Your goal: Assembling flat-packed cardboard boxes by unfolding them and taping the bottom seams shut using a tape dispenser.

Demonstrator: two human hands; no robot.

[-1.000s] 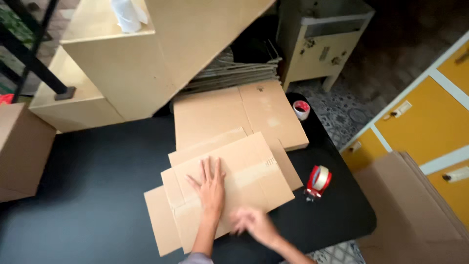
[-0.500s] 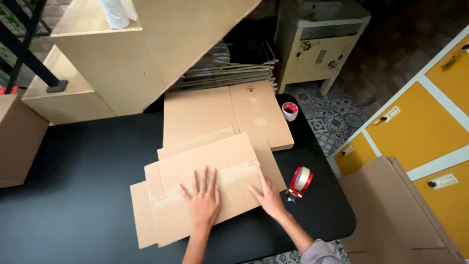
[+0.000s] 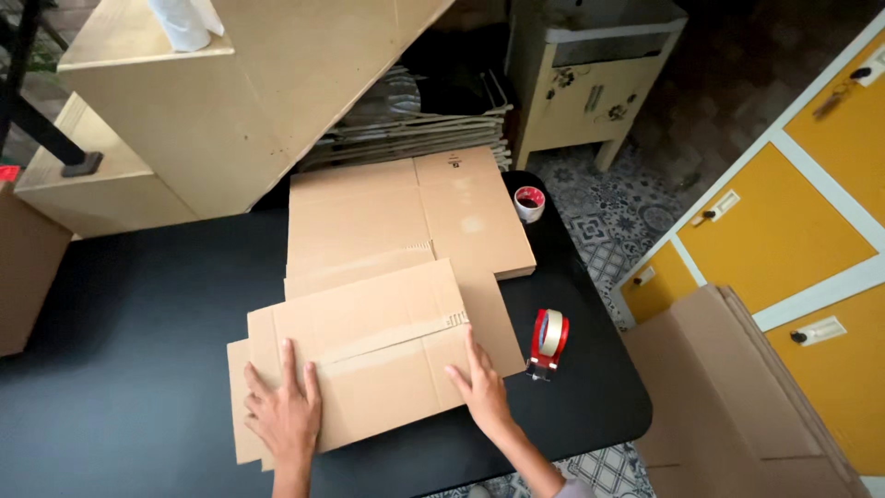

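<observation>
A flattened brown cardboard box (image 3: 369,341) with a strip of tape along its middle seam lies on the black table (image 3: 129,369). My left hand (image 3: 284,410) rests flat on its lower left part, fingers spread. Flat on the box's lower right edge is my right hand (image 3: 479,387). A red tape dispenser (image 3: 548,343) stands on the table just right of my right hand. More flattened cardboard (image 3: 406,217) lies stacked beyond the box.
A small roll of red tape (image 3: 529,203) sits near the table's far right edge. Pale wooden steps (image 3: 212,101) rise behind the table. A cardboard box (image 3: 28,267) is at the left edge, leaning cardboard sheets (image 3: 737,397) at the right, yellow cabinets (image 3: 793,203) beyond.
My left hand has slid down and left across the box to its lower left part. My right hand has moved to the box's lower right edge. The view has shifted slightly.
</observation>
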